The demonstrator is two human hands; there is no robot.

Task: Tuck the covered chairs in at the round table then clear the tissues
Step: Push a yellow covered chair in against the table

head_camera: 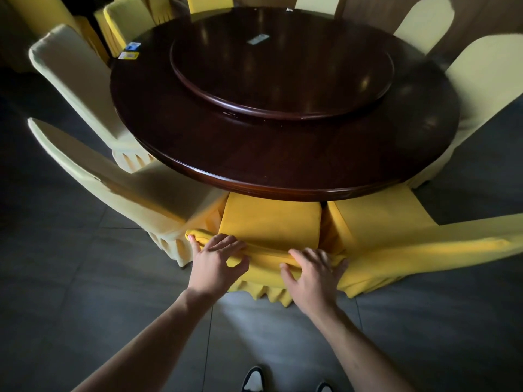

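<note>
A yellow-covered chair [268,222] stands right in front of me, its seat partly under the dark round table [283,165]. My left hand [218,261] grips the top of its backrest on the left, fingers curled over the cloth. My right hand [314,270] lies on the backrest's right side, fingers spread over the top edge. Two small tissue packs [130,50] lie at the table's far left rim. A small grey item [257,39] rests on the raised turntable [283,72].
More covered chairs ring the table: two at the left [85,80], [127,188], one close at the right [424,244], others at the back and far right. Grey tiled floor [85,306] lies below, with my shoes [254,380] at the bottom edge.
</note>
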